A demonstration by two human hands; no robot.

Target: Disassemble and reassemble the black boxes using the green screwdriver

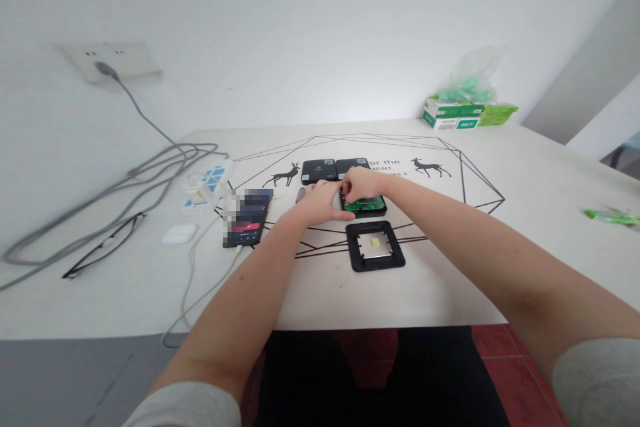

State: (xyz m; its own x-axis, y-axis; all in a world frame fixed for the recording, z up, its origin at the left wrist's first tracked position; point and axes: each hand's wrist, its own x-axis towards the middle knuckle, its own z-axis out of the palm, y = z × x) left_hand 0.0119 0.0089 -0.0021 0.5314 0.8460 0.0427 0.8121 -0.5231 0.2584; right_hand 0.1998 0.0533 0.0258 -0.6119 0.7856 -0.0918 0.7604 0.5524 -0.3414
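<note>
Both of my hands meet over a small black case holding a green circuit board (369,205) near the table's middle. My left hand (320,203) grips the case's left edge with curled fingers. My right hand (361,183) is closed in a pinch at the board's upper left corner; what its fingertips hold is too small to make out. A removed black square cover (375,246) lies just in front of the case. Two closed black square devices (336,170) sit side by side behind my hands.
A phone (247,219) lies left of my hands, with a white earbud case (179,234), glasses (103,249), a power strip (207,185) and grey cables further left. Green boxes and a bag (467,109) stand at the back right. A green item (613,216) lies far right.
</note>
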